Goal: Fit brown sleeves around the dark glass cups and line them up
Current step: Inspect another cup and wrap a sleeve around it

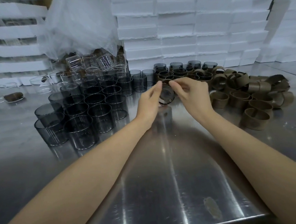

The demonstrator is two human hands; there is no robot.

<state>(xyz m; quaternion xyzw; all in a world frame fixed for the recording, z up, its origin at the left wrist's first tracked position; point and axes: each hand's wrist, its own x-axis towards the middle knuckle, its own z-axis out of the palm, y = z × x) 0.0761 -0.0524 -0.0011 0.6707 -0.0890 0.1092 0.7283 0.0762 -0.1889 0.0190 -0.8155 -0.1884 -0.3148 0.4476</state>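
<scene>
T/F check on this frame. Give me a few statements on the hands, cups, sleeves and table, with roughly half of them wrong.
1. The left hand and right hand hold one dark cup between them. True.
2. The loose brown sleeves are piled on the person's left. False: they lie on the right, and the bare dark cups stand on the left.
3. Sleeved cups stand behind the hands, near the stacked white boxes. True.
4. The table is wooden. False: it is shiny metal.
5. The held cup stands upright on the table. False: it is tilted in the hands.
</scene>
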